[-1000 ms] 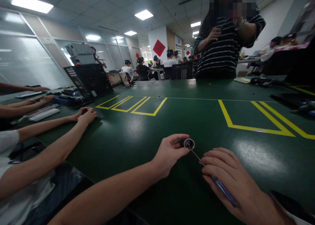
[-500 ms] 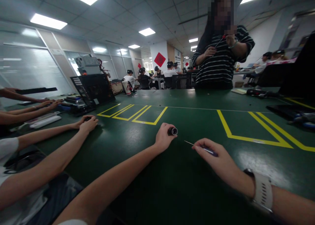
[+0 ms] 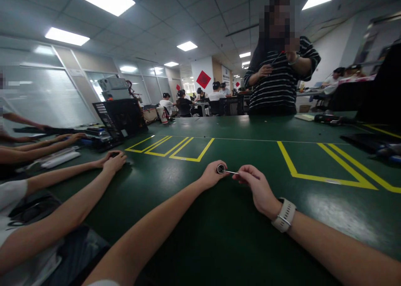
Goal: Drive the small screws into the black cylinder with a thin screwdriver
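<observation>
My right hand point(image 3: 255, 186) had room over the green tabletop point(image 3: 244, 152), far and right, a co-worker's forearms point(image 3: 83, 200) barred the left, a black case point(image 3: 122, 117) stood far left

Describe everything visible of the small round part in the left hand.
The round part is small and hollow, with a shiny, metal-looking rim around a dark interior. The left hand holds it over the green table, its open end turned toward the camera. A thin tool shaft, held in the right hand, points at its opening; whether the tip touches is too small to tell.
</observation>
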Demonstrator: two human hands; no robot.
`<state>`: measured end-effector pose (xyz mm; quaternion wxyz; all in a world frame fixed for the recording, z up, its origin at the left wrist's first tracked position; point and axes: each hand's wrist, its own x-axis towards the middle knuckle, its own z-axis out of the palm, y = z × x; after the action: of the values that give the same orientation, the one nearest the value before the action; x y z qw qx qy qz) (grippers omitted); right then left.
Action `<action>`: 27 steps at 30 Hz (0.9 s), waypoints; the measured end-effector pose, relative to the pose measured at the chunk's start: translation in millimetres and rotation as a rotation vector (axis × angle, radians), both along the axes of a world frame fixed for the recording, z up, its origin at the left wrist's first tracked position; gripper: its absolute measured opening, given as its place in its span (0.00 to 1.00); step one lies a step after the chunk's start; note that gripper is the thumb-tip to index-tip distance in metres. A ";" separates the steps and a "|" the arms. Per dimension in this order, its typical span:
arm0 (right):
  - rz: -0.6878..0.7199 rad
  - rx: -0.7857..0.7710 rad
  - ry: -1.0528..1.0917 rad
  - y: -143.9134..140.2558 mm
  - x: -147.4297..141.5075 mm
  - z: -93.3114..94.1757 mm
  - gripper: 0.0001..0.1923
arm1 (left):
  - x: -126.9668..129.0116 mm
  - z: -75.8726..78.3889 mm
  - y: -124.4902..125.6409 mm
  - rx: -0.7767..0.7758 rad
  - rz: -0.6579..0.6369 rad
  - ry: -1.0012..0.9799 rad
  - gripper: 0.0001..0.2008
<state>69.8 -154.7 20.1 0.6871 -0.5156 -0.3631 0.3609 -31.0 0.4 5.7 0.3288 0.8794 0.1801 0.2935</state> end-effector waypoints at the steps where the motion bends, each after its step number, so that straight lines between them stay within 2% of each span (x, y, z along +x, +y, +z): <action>1: 0.006 0.000 -0.050 -1.7 -0.5 -0.6 0.05 | 0.3 0.5 -0.5 -0.010 -0.011 0.001 0.07; 5: 0.007 -0.069 -0.215 -4.7 -5.0 0.5 0.07 | 1.0 -0.2 -0.4 -0.033 -0.032 -0.031 0.08; 9: 0.019 -0.122 -0.268 -5.0 -9.1 3.9 0.08 | 0.5 -2.4 1.2 0.005 -0.024 -0.031 0.08; 15: 0.043 -0.088 -0.187 -3.7 -7.9 1.8 0.07 | 0.5 -2.5 1.2 -0.022 0.004 -0.062 0.10; 27: 0.106 -0.030 -0.041 -2.1 -4.8 2.9 0.07 | -1.2 0.3 -4.0 -0.228 -0.097 -0.163 0.12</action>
<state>65.0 -156.8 23.0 0.6516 -0.5133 -0.3981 0.3916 -32.1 -3.6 6.0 0.4537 0.8174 0.1421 0.3254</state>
